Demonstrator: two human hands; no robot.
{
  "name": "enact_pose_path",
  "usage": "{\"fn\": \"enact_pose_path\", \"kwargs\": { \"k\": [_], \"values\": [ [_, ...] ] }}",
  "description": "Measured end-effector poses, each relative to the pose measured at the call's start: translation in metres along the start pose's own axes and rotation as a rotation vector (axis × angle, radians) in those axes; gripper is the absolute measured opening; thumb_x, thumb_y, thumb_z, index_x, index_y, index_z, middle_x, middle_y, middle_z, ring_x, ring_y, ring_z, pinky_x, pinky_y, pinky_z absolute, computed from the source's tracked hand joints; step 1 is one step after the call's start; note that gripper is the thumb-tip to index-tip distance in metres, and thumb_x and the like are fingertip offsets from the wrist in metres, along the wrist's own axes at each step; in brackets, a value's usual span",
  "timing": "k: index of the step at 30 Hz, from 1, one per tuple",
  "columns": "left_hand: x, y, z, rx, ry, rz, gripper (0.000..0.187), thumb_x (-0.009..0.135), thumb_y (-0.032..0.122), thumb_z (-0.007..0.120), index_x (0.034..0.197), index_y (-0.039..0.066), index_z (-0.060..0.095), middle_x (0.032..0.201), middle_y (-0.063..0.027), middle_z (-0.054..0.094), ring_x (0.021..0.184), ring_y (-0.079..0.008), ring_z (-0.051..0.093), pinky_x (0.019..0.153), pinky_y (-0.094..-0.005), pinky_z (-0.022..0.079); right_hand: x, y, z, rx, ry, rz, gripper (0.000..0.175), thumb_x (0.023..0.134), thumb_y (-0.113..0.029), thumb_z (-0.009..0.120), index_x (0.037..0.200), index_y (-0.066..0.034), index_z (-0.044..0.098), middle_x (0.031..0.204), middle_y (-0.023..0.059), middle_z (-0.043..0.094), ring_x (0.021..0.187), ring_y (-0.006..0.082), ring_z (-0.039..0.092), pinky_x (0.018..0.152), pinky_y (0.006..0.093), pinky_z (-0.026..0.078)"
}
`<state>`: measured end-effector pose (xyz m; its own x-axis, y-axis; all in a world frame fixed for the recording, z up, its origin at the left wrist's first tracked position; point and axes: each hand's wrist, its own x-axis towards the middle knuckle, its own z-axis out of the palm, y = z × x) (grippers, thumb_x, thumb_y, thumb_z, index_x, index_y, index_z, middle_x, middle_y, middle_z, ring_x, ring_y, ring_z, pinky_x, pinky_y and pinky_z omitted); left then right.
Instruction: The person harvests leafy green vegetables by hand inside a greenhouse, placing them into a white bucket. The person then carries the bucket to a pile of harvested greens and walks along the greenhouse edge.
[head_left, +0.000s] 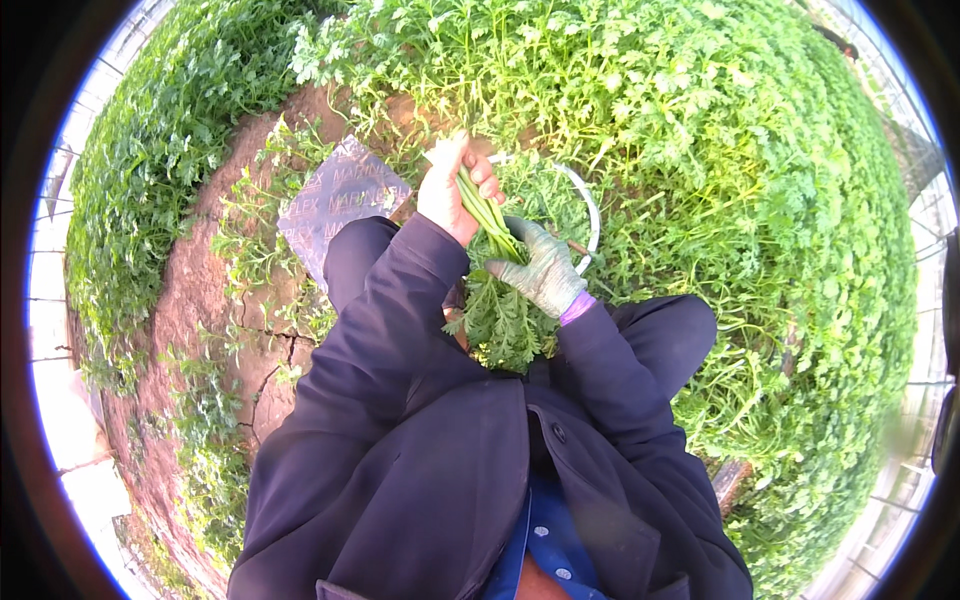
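My bare left hand (457, 187) is closed around the pale green stems (484, 214) of a bunch of leafy greens. My right hand (540, 266), in a grey-green glove with a purple cuff, is at the lower part of the same stems, thumb on one side and fingers on the other. The bunch's lobed leaves (506, 319) hang down towards my lap, between my knees. Just beyond my right hand, a curved white band (592, 206) lies among the green plants.
A grey sheet or panel (341, 191) bearing print lies by my left knee. Dense leafy plants (750, 187) grow ahead and to the right, with another row (165, 142) at the left. Cracked bare soil (191, 277) runs between them. A greenhouse frame shows around the rim.
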<state>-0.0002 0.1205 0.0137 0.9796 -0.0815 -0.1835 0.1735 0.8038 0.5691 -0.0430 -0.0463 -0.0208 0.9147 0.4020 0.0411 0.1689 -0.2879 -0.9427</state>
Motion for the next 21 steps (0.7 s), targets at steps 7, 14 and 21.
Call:
{"fn": "enact_pose_path", "kwargs": {
  "k": [7,14,21],
  "values": [
    [0.004,0.027,-0.004,0.025,-0.116,0.019,0.026,0.095,0.037,0.055,0.084,0.014,0.047,0.069,-0.0015,0.046,0.061,-0.0183,0.049,0.062,-0.0381,0.045,0.005,-0.023,-0.036,-0.287,0.017,-0.146,0.045,0.081,-0.025,0.074,0.119,-0.0046,0.062,0.105,0.0132,0.068,0.098,0.0269,0.065,0.087,0.0367,0.05],
    [0.001,0.011,0.001,0.226,-0.264,0.089,0.023,0.095,0.029,0.054,0.085,0.008,0.048,0.07,-0.0075,0.052,0.065,-0.0215,0.055,0.063,-0.0376,0.05,0.009,-0.022,-0.015,-0.682,0.034,-0.218,0.026,0.083,-0.033,0.068,0.091,-0.0084,0.069,0.079,0.0136,0.065,0.074,0.0339,0.063,0.07,0.0435,0.049],
    [0.002,-0.004,-0.009,0.397,-0.344,0.152,0.016,0.095,0.019,0.055,0.088,0.006,0.049,0.075,-0.0103,0.058,0.07,-0.022,0.06,0.07,-0.0369,0.051,0.003,-0.005,-0.02,1.387,-0.339,0.162,0.031,0.09,-0.038,0.061,0.081,-0.0086,0.065,0.064,0.0046,0.056,0.055,0.0211,0.054,0.066,0.0416,0.05]
  ]
}}
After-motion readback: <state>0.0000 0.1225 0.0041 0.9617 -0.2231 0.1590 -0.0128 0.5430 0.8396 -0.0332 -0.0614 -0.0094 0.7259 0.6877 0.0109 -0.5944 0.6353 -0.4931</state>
